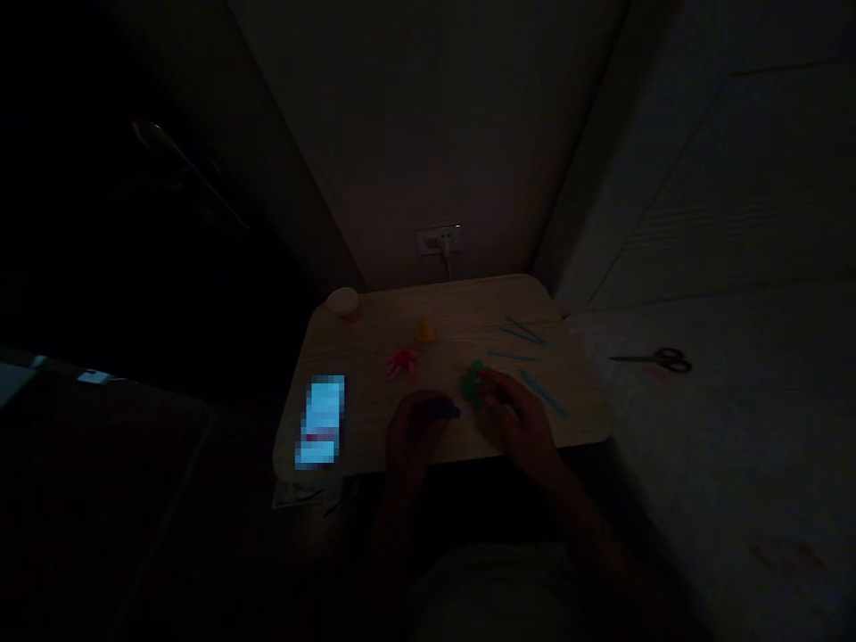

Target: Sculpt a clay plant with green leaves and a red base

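Note:
The scene is very dark. On a small wooden table (374, 348) my left hand (415, 428) is curled round a small blue-purple piece (445, 410). My right hand (518, 415) rests beside it, fingers bent against a green lump (473, 383). A red hand-shaped piece (401, 362) and a small orange piece (425, 331) lie farther back on the table. Several thin teal sticks (528, 334) lie to the right of my right hand.
A lit phone screen (322, 421) lies at the table's left front. A small pale cup (343, 303) stands at the back left corner. Scissors with red handles (659, 359) lie on the pale surface to the right. A wall socket (438, 239) is behind the table.

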